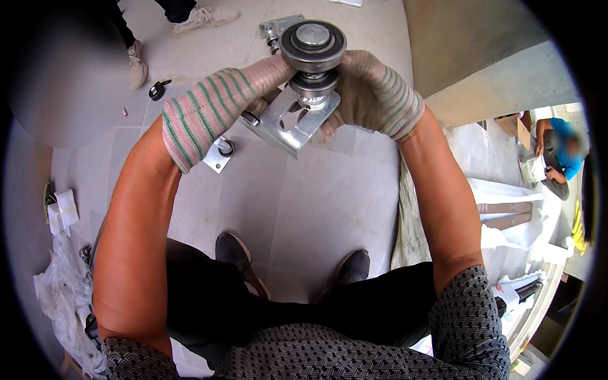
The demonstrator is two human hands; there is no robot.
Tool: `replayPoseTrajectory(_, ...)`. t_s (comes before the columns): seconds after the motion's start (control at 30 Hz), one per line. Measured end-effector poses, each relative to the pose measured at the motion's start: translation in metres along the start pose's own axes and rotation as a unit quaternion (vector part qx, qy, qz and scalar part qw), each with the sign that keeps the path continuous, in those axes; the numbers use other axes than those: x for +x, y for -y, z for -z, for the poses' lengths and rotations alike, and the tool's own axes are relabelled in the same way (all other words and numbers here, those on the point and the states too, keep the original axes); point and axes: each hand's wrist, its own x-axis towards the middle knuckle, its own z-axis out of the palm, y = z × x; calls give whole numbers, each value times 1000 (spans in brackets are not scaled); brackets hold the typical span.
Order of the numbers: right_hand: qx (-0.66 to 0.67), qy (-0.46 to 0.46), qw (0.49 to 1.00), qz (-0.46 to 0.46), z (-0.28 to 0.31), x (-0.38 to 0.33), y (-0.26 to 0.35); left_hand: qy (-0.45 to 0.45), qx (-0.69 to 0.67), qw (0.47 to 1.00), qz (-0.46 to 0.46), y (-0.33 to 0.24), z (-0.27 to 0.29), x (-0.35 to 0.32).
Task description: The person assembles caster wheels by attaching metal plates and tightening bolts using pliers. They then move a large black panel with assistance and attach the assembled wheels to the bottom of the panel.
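Both my hands wear pale knitted gloves with green stripes. Raised in front of me is a metal roller bracket (291, 130), a bent silver plate with slots. Its stacked bearing wheels (313, 45) face up at the top. My left hand (231, 92) is closed on its left side, the fingers partly hidden behind the metal. From the right, my right hand (373, 92) grips it near the wheels, with some fingertips showing beside the plate. A small metal plate with a bolt (218, 158) shows below my left wrist. Behind the wheels lies another metal bracket (278, 28).
A black tape measure (158, 90) lies on the tiled floor (329, 202), near another person's shoes (201, 19). Crumpled plastic sheeting (63, 291) is at the left. Far right, a person in a blue shirt (560, 155) crouches beyond long brown strips (506, 215) on white wrapping.
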Motion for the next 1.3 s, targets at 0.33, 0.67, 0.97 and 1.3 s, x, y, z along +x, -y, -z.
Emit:
replayPoseTrajectory(0.33, -21, -1, 1000, 15, 3, -1, 1, 18, -5, 999, -26, 7, 0, 7)
replayPoseTrajectory(0.67, -34, -14, 999, 19, -6, 0, -2, 17, 24, 997, -75, 12, -3, 5)
replayPoseTrajectory(0.97, -16, 13, 999, 29, -4, 0, -1, 6, 84, 988, -126, 18, 3, 4)
replayPoseTrajectory(1.3, -52, 20, 998, 30, -5, 0, -6, 24, 44, 994, -100, 18, 6, 2)
